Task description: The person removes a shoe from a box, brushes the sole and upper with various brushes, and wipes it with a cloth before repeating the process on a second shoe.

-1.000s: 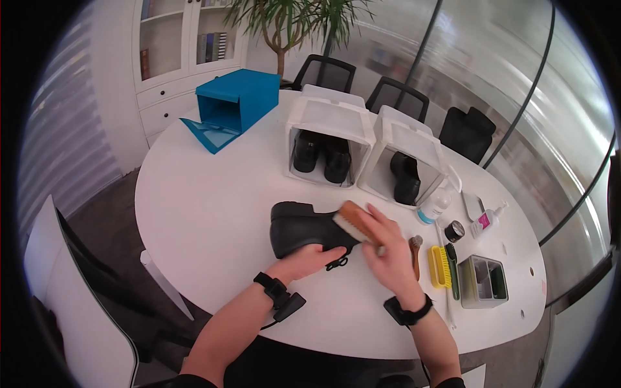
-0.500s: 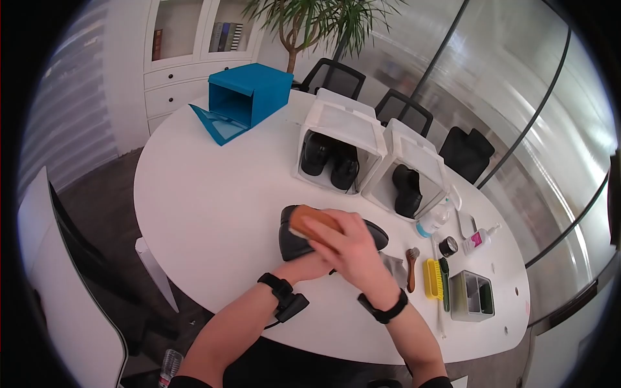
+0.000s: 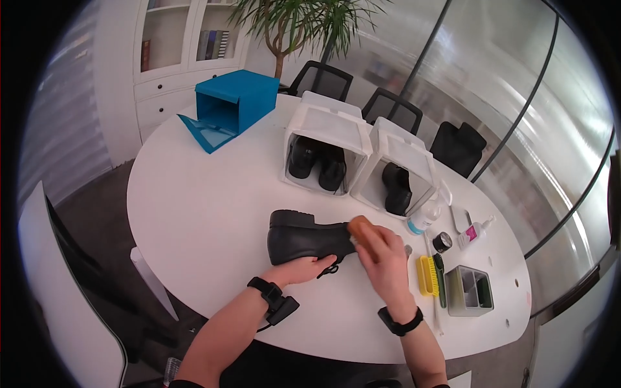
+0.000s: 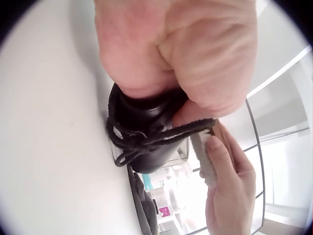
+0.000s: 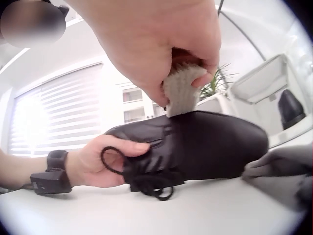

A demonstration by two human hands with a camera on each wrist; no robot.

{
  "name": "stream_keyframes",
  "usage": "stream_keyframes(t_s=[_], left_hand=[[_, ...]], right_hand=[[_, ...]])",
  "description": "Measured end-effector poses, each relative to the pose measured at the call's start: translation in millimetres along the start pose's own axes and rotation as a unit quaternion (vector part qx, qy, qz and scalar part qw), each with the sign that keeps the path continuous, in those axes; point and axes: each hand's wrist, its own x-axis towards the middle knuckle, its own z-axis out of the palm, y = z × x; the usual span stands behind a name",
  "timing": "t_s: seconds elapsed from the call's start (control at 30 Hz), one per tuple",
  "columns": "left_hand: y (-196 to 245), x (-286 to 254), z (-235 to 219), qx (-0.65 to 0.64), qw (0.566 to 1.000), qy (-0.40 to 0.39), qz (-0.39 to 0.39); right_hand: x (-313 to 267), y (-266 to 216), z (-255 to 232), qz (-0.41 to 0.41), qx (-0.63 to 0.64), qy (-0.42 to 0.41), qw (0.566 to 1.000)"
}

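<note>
A black lace-up shoe (image 3: 301, 239) lies on its side on the white table, its sole turned away from me. My left hand (image 3: 301, 270) grips it at the opening, thumb lying over the upper beside the laces (image 5: 154, 183). In my right hand (image 3: 386, 265) is a wooden shoe brush (image 3: 364, 234), pinched between thumb and fingers. Its pale bristles (image 5: 182, 93) meet the upper side of the shoe, just ahead of the laces in the right wrist view. My right hand hides part of the toe in the head view.
Beyond the shoe stand two white boxes (image 3: 330, 129) with black shoes inside. A blue box (image 3: 255, 100) sits far left. To the right are a yellow brush (image 3: 427, 276), a green brush (image 3: 441, 281), bottles (image 3: 425, 218), a tin (image 3: 442, 242) and a divided container (image 3: 469, 291). A grey cloth (image 5: 283, 171) lies by the toe.
The brush in my right hand swept left to the heel end, then came back right toward the toe. My left hand has kept its grip on the shoe. The head view shifted slightly.
</note>
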Motion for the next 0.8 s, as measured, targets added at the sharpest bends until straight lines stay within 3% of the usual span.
stream_keyframes(t_s=[0.03, 0.1, 0.33, 0.4, 0.5, 0.57, 0.63, 0.67, 0.7, 0.77, 0.8], left_hand=[[4, -1, -3, 0.016, 1.0, -0.017, -0.02], [3, -3, -6, 0.039, 0.998, -0.037, -0.045], [-16, 1, -3, 0.006, 0.998, -0.016, 0.059], [-14, -2, -2, -0.01, 0.996, -0.009, 0.091], [-13, -4, -2, -0.045, 0.989, -0.017, 0.138], [-12, -6, -1, -0.075, 0.983, -0.008, 0.169], [-12, -7, -1, -0.112, 0.975, 0.012, 0.194], [-35, 11, -6, -0.056, 0.991, -0.03, 0.121], [20, -9, -14, 0.047, 0.99, -0.059, -0.118], [10, -13, -11, -0.043, 0.998, -0.026, 0.023], [5, -11, -10, -0.1, 0.995, -0.012, -0.005]], right_hand=[[3, -12, 4, 0.005, 0.004, 0.005, 1.0], [12, -39, 6, -0.086, 0.03, -0.022, 0.996], [30, -89, 45, -0.135, 0.126, -0.02, 0.983], [33, -95, 59, -0.231, 0.175, -0.087, 0.953], [29, -88, 58, -0.254, 0.189, -0.061, 0.947], [23, -71, 54, -0.209, 0.201, -0.05, 0.956], [16, -50, 44, -0.104, 0.163, -0.023, 0.981], [15, -45, 29, -0.063, 0.147, -0.021, 0.987], [10, -30, 27, -0.033, 0.134, 0.002, 0.99], [-7, 2, 31, 0.005, 0.121, 0.011, 0.993], [-13, 16, 27, 0.071, 0.107, 0.004, 0.992]])
